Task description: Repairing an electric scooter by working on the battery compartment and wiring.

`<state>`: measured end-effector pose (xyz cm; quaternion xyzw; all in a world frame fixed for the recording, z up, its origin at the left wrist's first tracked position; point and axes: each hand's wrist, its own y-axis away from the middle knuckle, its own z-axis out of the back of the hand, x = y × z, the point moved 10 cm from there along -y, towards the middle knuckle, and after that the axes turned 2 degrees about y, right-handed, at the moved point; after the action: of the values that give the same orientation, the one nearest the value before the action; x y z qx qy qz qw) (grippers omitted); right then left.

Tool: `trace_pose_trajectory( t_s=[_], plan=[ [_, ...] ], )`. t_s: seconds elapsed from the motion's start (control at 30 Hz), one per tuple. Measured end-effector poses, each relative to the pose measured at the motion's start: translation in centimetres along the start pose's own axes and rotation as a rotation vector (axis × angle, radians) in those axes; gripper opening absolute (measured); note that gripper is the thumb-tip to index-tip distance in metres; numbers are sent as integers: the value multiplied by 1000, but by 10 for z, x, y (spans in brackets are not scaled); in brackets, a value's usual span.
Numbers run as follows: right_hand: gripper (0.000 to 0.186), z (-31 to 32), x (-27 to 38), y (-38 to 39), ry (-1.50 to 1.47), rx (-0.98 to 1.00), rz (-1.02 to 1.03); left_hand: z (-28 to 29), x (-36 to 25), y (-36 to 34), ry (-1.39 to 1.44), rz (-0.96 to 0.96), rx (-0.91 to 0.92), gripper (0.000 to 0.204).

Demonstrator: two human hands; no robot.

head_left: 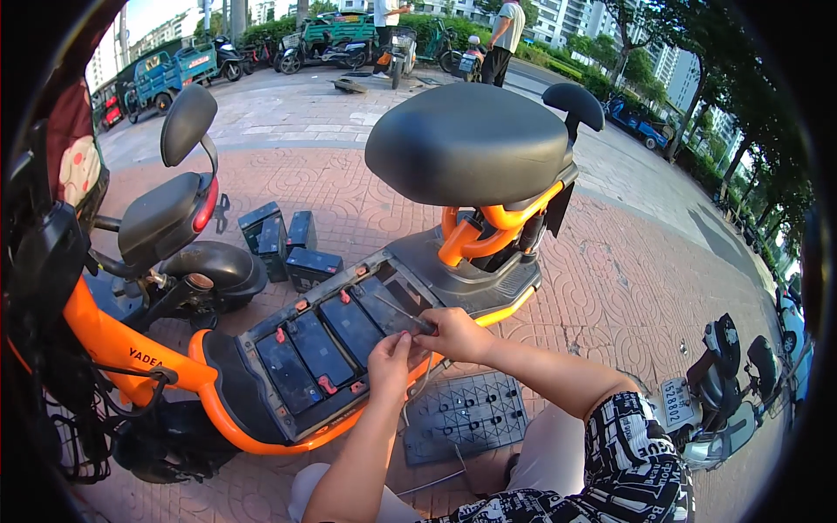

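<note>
An orange electric scooter (209, 370) stands before me, its floorboard opened to a battery bay (277, 417). Several dark batteries sit side by side in it, one of them a battery (316, 350) near the middle, with red terminal caps (327, 384) at their ends. Over the bay's near right edge, my right hand (459, 336) is closed around a screwdriver (399, 310), its thin shaft pointing far left across the rightmost battery. My left hand (390, 362) is beside it, fingertips pinched together; whatever they hold is too small to make out.
Several loose batteries (316, 268) stand on the paving beyond the scooter. A black ribbed cover panel (466, 417) lies by my knees. The black seat (471, 131) rises at the far side. Another scooter (166, 218) is close at left, a parked one (719, 410) at right. Two people stand far off.
</note>
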<state>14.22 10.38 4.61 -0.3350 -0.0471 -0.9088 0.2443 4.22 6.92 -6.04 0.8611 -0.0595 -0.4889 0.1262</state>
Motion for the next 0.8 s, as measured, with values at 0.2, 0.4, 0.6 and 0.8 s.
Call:
trace_pose_trajectory(
  t_s=[0.2,0.4,0.6,0.8],
  plan=[
    [32,-6,-2,-16,60,108,-29,2,-3,-5,49,43,-13,23],
    [34,-17,-7,-20,96,124,-59,11,9,-13,72,52,-23,22],
    [36,-21,-11,-23,108,112,-90,20,19,-22,169,44,16,22],
    [40,-26,-25,-26,58,151,-203,17,17,-22,136,41,51,20]
  ],
)
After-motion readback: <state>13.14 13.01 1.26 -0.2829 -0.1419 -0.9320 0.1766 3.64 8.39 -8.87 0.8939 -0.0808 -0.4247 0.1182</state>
